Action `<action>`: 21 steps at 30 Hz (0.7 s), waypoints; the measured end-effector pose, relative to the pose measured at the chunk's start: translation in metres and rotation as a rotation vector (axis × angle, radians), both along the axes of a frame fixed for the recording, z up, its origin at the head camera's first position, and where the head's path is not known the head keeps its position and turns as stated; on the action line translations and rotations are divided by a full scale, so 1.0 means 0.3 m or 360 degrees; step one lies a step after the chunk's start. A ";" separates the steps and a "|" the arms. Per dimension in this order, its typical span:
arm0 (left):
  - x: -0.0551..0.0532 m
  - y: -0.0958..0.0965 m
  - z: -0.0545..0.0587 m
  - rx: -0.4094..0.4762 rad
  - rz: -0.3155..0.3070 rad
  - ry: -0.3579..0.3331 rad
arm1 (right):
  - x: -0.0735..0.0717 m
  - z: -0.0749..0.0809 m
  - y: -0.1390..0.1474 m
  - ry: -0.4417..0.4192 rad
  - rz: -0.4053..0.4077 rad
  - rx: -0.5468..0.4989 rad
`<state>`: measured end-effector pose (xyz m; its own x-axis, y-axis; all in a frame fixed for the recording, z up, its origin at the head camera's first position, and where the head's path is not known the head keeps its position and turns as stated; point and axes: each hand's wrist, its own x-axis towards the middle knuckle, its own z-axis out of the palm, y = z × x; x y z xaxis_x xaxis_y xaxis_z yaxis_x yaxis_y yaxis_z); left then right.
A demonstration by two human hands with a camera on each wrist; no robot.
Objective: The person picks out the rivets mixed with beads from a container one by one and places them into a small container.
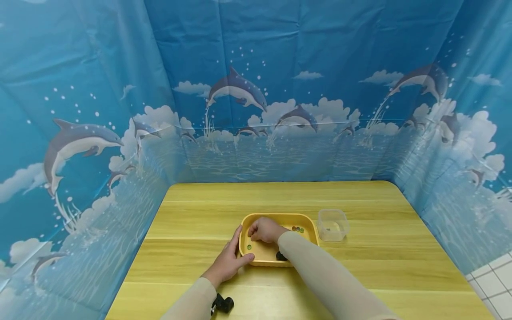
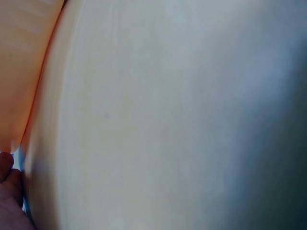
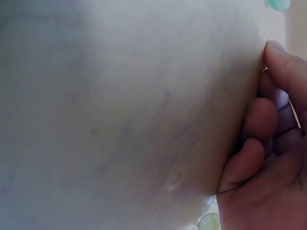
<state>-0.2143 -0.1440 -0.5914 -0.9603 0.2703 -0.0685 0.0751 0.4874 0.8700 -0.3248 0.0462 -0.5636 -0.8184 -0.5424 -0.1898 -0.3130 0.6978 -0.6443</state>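
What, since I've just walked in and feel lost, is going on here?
The person's left hand rests against the left end of a yellow tray, while the right hand is inside it, curled; whether it holds anything is hidden. A green marble lies in the tray near that hand, and three marbles sit in a row farther right. A clear container stands on the table, right of the tray.

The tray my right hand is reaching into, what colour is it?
The tray is yellow-orange, seen best in the head view.
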 end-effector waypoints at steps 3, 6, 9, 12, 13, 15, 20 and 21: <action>0.001 0.000 0.002 -0.0005 0.0005 -0.0010 | -0.002 -0.003 -0.001 -0.0002 -0.0015 0.0011; -0.001 0.000 0.003 0.0005 0.0002 -0.0014 | 0.000 0.000 0.001 -0.0018 -0.0030 -0.0001; -0.002 0.000 0.003 0.0024 -0.0015 -0.0003 | 0.002 0.006 0.004 -0.0031 -0.0037 -0.0017; -0.001 0.000 0.006 0.0038 -0.0022 -0.0002 | 0.005 0.012 0.008 -0.0046 -0.0044 -0.0027; 0.000 0.000 0.007 0.0035 -0.0023 -0.0005 | 0.005 0.013 0.009 -0.0050 -0.0045 -0.0033; 0.001 0.000 0.009 0.0030 -0.0021 -0.0009 | 0.005 0.015 0.013 -0.0066 -0.0052 -0.0048; 0.003 0.001 0.010 0.0010 -0.0018 -0.0002 | 0.004 0.019 0.022 -0.0100 -0.0047 -0.0103; 0.003 0.000 0.010 0.0010 -0.0020 0.0002 | 0.003 0.019 0.024 -0.0107 -0.0045 -0.0117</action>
<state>-0.2134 -0.1440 -0.5883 -0.9569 0.2830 -0.0655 0.0826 0.4811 0.8728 -0.3238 0.0534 -0.5580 -0.8202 -0.5338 -0.2057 -0.2481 0.6559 -0.7129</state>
